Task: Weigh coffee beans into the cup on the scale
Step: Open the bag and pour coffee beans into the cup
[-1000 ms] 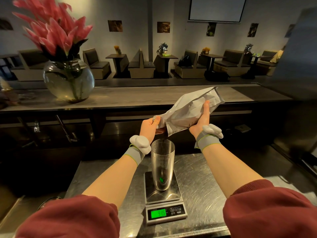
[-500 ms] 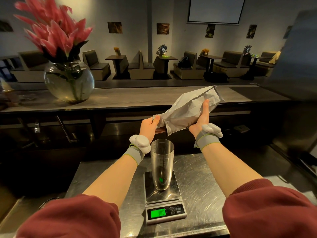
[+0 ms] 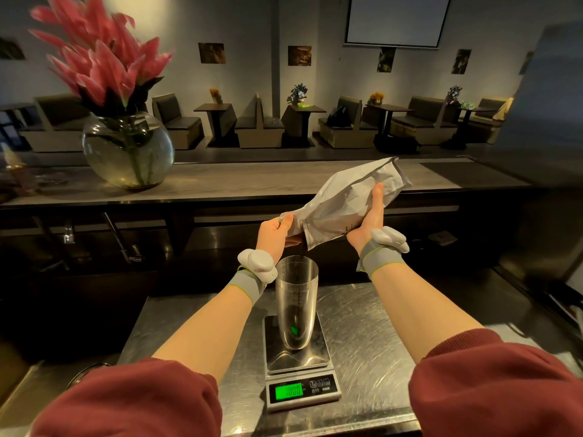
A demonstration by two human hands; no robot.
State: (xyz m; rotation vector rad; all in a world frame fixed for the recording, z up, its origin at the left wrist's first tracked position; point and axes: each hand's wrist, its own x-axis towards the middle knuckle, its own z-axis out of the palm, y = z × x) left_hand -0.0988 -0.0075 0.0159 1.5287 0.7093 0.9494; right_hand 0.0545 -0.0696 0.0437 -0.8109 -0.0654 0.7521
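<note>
A tall steel cup (image 3: 296, 298) stands upright on a small scale (image 3: 301, 370) whose green display (image 3: 289, 391) is lit. Above and behind the cup I hold a crumpled white coffee bag (image 3: 344, 203), tilted with its mouth down to the left, just over the cup's rim. My left hand (image 3: 274, 234) pinches the bag's mouth end. My right hand (image 3: 369, 219) supports the bag's raised body from below. The cup's dark bottom shows only a green reflection; I cannot make out beans inside.
The scale sits on a scratched steel worktop (image 3: 362, 335). A raised bar counter (image 3: 252, 178) runs behind, carrying a round glass vase with pink flowers (image 3: 126, 146) at the left. A dark sink area with a tap (image 3: 123, 241) lies to the left. Booth seats stand beyond.
The bag and both hands have barely moved. The scale's display has changed to a higher reading.
</note>
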